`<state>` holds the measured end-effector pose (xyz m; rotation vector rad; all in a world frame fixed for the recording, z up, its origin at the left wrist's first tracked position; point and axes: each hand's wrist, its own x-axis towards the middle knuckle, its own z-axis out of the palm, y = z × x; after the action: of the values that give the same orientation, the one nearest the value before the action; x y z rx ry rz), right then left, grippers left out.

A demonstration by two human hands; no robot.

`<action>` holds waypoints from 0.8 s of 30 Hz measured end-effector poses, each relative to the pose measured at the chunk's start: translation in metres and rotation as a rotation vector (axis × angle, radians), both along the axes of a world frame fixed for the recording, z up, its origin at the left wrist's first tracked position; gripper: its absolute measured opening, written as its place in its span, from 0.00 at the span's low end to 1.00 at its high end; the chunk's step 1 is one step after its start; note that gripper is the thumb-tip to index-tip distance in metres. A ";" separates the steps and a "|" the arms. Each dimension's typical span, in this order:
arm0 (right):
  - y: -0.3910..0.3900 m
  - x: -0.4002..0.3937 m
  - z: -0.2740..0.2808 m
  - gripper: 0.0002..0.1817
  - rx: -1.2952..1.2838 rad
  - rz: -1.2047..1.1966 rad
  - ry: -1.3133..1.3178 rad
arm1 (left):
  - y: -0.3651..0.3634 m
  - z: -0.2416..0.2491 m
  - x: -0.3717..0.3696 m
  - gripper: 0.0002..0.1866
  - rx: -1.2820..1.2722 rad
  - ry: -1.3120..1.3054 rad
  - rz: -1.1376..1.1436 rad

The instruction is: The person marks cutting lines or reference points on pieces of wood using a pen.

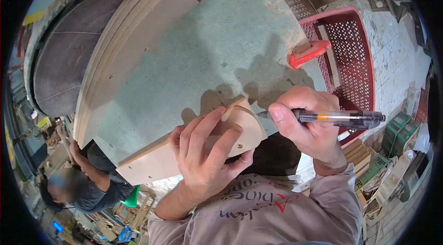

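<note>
My left hand (203, 150) grips a small light wooden piece (243, 127) with a rounded edge and a hole. Fingers press on top of it while the thumb is at its near side. That piece rests over the end of a long wooden strip (147, 164) along the near edge of the green worktable (180, 56). In my right hand (309, 123) is a clear-barrelled black pen (357, 118), pinched between thumb and fingers. The pen's tip points left, close to the right side of the rounded piece.
A red clamp-like tool (309, 54) lies at the table's right edge, beside a red plastic basket (368, 56). Curved boards (127, 44) are stacked on the left, next to a large dark disc (83, 42). Another person (99, 185) is at lower left. Green crates (400, 134) stand at right.
</note>
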<state>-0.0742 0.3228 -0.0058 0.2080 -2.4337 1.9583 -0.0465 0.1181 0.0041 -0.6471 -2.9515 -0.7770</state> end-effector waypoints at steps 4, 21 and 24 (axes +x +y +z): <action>-0.002 -0.004 0.000 0.06 -0.020 0.017 -0.002 | 0.001 -0.001 -0.001 0.23 0.009 0.029 0.000; 0.008 0.017 0.000 0.07 -0.013 0.060 0.008 | 0.002 0.002 -0.004 0.25 -0.024 0.049 -0.049; 0.012 0.025 0.000 0.07 -0.040 0.016 -0.042 | 0.002 0.001 -0.004 0.25 -0.021 0.065 -0.044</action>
<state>-0.0495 0.3348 -0.0055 0.1882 -2.4231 2.0355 -0.0503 0.1206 0.0053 -0.7261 -2.8999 -0.7148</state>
